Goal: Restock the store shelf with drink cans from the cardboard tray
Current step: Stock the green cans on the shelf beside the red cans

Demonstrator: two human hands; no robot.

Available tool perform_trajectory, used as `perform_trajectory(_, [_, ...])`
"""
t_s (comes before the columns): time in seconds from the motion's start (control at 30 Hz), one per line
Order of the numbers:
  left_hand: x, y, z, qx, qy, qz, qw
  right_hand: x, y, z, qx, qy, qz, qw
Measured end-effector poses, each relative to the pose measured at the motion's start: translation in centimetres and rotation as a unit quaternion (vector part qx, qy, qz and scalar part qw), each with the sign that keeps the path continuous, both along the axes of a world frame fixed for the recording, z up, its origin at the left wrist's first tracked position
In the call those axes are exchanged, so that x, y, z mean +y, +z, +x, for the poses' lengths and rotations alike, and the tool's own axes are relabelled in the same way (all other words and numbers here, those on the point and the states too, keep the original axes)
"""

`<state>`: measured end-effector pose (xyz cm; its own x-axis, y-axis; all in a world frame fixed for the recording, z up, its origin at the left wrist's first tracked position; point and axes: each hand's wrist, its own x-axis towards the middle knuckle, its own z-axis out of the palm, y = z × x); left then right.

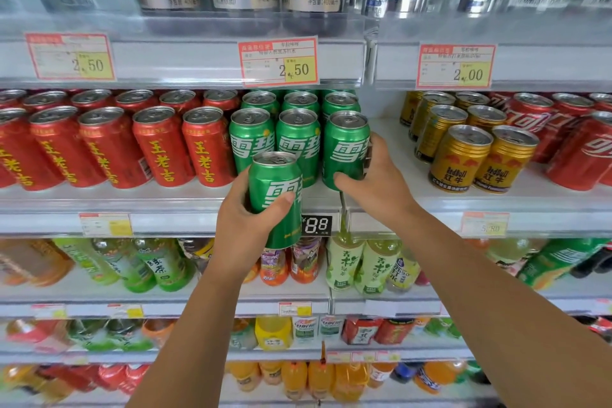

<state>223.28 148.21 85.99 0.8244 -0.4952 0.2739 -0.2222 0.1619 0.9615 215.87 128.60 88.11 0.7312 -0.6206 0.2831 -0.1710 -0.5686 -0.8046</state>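
Note:
My left hand point(243, 225) grips a green drink can point(276, 185) and holds it upright in front of the shelf edge point(165, 209), just below the row of green cans point(275, 139). My right hand point(377, 175) grips the rightmost front green can point(346, 146), which stands on the shelf; the thumb lies across its base and the fingers wrap behind it. More green cans stand in rows behind. The cardboard tray is out of view.
Red cans point(159, 146) fill the shelf to the left. Gold cans point(463, 156) and red cola cans point(583, 149) stand to the right, past a bare strip of shelf point(390, 129). Bottles line the shelves above and below. Price tags point(316, 225) hang on the edges.

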Motion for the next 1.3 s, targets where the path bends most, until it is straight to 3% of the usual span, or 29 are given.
perform_trajectory(0.8, [0.0,0.7,-0.7,0.017,-0.005,-0.001,1.000,-0.4,-0.1,0.3,0.016,-0.018,-0.005,1.000])
perform_trajectory(0.9, [0.1,1.3,-1.1,0.034,-0.006,-0.008,0.999,0.5,0.5,-1.0,-0.046,-0.030,0.015,0.998])
perform_trajectory(0.97, [0.0,1.6,-1.5,0.049,-0.013,-0.025,0.998,2.4,0.9,-3.3,-0.092,-0.002,0.025,0.995])
perform_trajectory(1.13, [-2.4,2.5,-4.1,0.030,-0.046,-0.029,0.998,6.8,0.6,-7.5,-0.052,0.158,0.071,0.983])
perform_trajectory(1.3, [-5.2,3.8,-6.3,-0.018,-0.106,-0.004,0.994,4.9,1.2,-8.8,-0.101,0.073,0.076,0.989])
